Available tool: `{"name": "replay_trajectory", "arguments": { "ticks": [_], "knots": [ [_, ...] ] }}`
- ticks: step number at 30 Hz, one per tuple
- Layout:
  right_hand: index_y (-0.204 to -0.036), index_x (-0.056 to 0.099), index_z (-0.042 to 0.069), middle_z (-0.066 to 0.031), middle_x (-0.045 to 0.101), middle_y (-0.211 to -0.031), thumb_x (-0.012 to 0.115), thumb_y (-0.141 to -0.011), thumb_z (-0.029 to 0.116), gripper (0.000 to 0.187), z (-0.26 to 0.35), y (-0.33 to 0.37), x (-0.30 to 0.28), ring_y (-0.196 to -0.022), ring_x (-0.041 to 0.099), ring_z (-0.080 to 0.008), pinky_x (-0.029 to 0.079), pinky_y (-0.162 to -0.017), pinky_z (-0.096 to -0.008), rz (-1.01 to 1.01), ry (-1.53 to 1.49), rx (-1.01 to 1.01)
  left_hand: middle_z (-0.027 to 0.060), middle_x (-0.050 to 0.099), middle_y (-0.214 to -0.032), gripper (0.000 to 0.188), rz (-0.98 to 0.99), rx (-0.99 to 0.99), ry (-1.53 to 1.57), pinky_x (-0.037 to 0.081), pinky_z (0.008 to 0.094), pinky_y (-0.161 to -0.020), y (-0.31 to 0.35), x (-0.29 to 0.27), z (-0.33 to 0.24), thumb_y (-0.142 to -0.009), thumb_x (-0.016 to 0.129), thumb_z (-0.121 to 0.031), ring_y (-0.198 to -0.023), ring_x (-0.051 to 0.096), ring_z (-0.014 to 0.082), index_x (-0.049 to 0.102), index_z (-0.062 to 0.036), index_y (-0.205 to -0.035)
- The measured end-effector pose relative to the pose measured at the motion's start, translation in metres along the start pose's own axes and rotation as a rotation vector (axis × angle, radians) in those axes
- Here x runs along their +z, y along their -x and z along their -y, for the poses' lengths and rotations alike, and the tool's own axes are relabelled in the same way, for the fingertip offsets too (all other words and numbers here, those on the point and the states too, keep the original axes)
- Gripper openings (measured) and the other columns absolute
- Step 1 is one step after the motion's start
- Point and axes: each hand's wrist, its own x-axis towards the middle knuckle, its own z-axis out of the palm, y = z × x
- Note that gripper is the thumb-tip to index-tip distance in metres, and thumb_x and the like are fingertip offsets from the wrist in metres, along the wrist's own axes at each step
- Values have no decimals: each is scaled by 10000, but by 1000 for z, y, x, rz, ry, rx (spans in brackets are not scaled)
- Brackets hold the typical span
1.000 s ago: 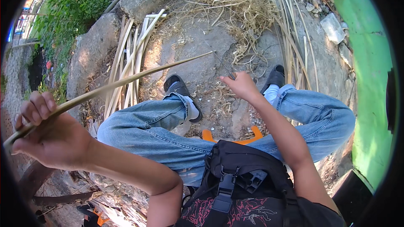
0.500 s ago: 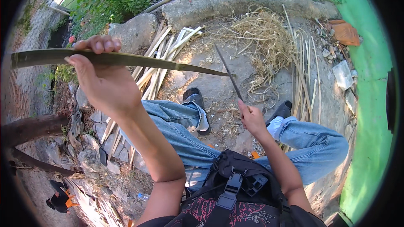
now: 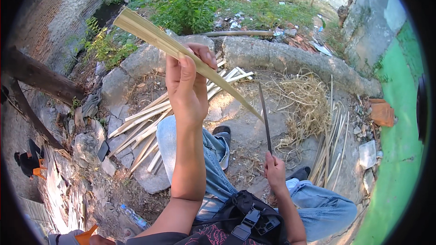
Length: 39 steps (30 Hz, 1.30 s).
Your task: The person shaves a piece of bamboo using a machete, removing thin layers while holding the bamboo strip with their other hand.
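Observation:
My left hand (image 3: 188, 81) is raised and closed around a long bamboo strip (image 3: 218, 79). The strip's wide, pale end points up and left, and its narrow end slopes down to the right. Lower on the right, my right hand (image 3: 275, 172) grips a knife (image 3: 265, 120) with a long, thin dark blade pointing upward. The strip's narrow end meets or passes close to the blade; whether they touch I cannot tell. The knife's handle is mostly hidden in my fist.
Split bamboo strips (image 3: 145, 124) lie piled at left, and thinner strips (image 3: 334, 143) at right. A heap of curly shavings (image 3: 306, 104) lies between them. Beyond runs a low concrete kerb (image 3: 281, 56). A green wall (image 3: 399, 154) bounds the right; a plastic bottle (image 3: 135, 216) lies lower left.
The bamboo strip has turned from nearly level to a steeper slant, its pale face now showing. My left hand has turned upright. The view has shifted, showing more ground beyond the kerb.

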Motion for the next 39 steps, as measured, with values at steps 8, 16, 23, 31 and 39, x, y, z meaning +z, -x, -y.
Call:
{"name": "replay_trajectory", "arguments": {
  "ticks": [8, 16, 23, 31, 39],
  "knots": [
    [-630, 468, 35, 22, 410, -532, 439, -964, 423, 513, 5, 3, 5, -508, 383, -64, 303, -457, -264, 51, 50, -136, 109, 531, -881, 457, -92, 178, -263, 398, 333, -711, -9, 11, -24, -952, 372, -510, -772, 500, 205, 472, -78, -1061],
    [-635, 462, 17, 3, 422, -518, 437, -963, 422, 522, 36, 28, 14, -509, 392, -76, 309, -459, -283, 188, 94, -178, 25, 308, -681, 492, -67, 151, -92, 235, 272, -519, -4, 15, -93, -927, 369, -563, -603, 266, 129, 402, -96, -776],
    [-665, 481, -20, -84, 395, -491, 504, -930, 411, 507, 52, 62, 32, -482, 379, -115, 318, -454, -322, 318, 203, -317, -11, 208, -510, 529, -141, 142, -151, 138, 260, -388, 26, 29, -116, -906, 365, -547, -471, 179, 106, 217, -150, -588],
    [-661, 537, -16, -138, 429, -484, 478, -938, 381, 488, 60, 59, 47, -435, 430, -210, 352, -458, -351, 297, 182, -251, -20, 181, -462, 542, -456, 238, -239, 88, 263, -362, 32, 41, -113, -886, 406, -570, -406, 119, 89, 228, -151, -593],
    [-696, 591, -22, -147, 502, -502, 470, -937, 422, 520, 54, 44, 20, -443, 481, -208, 380, -462, -357, 241, 202, -214, -27, 206, -476, 515, -337, 215, -248, 114, 240, -351, 38, 68, -106, -897, 440, -516, -399, 172, 74, 245, -158, -583]
  ]
}}
